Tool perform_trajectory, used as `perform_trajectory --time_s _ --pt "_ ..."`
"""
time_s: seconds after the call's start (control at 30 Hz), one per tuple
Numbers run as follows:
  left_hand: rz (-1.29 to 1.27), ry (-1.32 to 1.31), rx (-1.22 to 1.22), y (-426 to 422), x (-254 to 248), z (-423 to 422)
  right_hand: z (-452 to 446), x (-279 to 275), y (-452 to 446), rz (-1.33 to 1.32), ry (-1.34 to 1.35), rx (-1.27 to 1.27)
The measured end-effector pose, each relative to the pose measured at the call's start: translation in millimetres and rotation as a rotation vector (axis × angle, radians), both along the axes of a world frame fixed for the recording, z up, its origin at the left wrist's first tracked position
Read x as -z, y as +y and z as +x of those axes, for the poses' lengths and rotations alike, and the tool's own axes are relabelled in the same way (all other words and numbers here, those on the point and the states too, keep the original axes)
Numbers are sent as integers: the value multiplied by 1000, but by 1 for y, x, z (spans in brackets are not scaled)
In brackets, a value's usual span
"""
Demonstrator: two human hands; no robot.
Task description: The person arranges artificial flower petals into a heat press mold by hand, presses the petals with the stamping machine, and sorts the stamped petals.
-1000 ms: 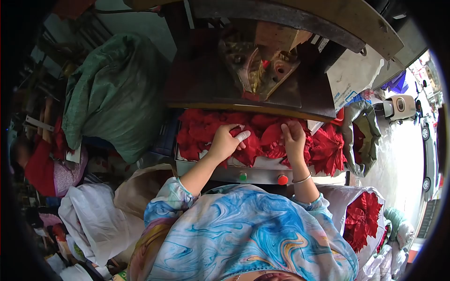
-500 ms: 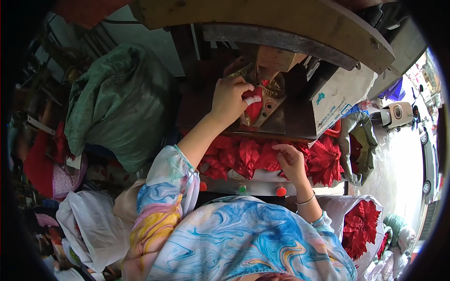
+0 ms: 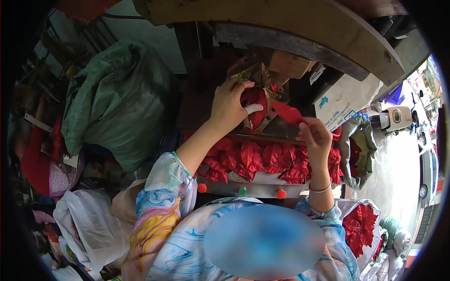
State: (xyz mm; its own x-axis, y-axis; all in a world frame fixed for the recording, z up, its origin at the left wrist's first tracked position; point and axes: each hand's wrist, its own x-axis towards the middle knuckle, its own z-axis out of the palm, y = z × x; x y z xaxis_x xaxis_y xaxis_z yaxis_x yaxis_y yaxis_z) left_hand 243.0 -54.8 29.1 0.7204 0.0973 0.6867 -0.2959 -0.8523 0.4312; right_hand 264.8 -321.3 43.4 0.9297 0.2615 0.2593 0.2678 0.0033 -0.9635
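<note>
My left hand (image 3: 229, 105), with white tape on a finger, has its fingers on a red fabric piece (image 3: 256, 104) that lies on the brass-coloured mould (image 3: 268, 117) of a press. To the right, my right hand (image 3: 316, 136) pinches another red fabric piece (image 3: 288, 112) and holds it up beside the mould. A heap of red fabric petals (image 3: 251, 159) lies just below both hands, along the front ledge.
A metal panel (image 3: 220, 186) with red and green buttons runs along the front. The press's curved arm (image 3: 290, 44) hangs overhead. At the left stands a green sack (image 3: 119, 103); an open sack (image 3: 358, 150) and a white bag (image 3: 377, 206) of red flowers are at the right.
My left hand moved up from the petal heap to the mould with a red piece. My right hand rose from the heap and now holds a red piece near the mould.
</note>
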Motion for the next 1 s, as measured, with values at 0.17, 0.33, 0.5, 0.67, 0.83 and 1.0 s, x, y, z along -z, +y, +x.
perform_trajectory --time_s 0.17,0.33,0.5,0.67,0.83,1.0 --pt "-33 -6 14 -2 -2 0 32 -6 24 3 -132 68" --pt "-261 38 107 2 -3 -19 92 -24 57 -476 -528 258" --pt "-568 275 442 -4 -11 -66 189 -14 98 -617 -677 133" --pt "-814 520 578 -17 11 -92 207 -16 114 -758 -715 48" --pt "-1066 808 521 -18 16 -98 206 -21 115 -789 -732 -10" --pt "-1193 661 482 -24 39 -94 197 -28 111 -810 -747 -56"
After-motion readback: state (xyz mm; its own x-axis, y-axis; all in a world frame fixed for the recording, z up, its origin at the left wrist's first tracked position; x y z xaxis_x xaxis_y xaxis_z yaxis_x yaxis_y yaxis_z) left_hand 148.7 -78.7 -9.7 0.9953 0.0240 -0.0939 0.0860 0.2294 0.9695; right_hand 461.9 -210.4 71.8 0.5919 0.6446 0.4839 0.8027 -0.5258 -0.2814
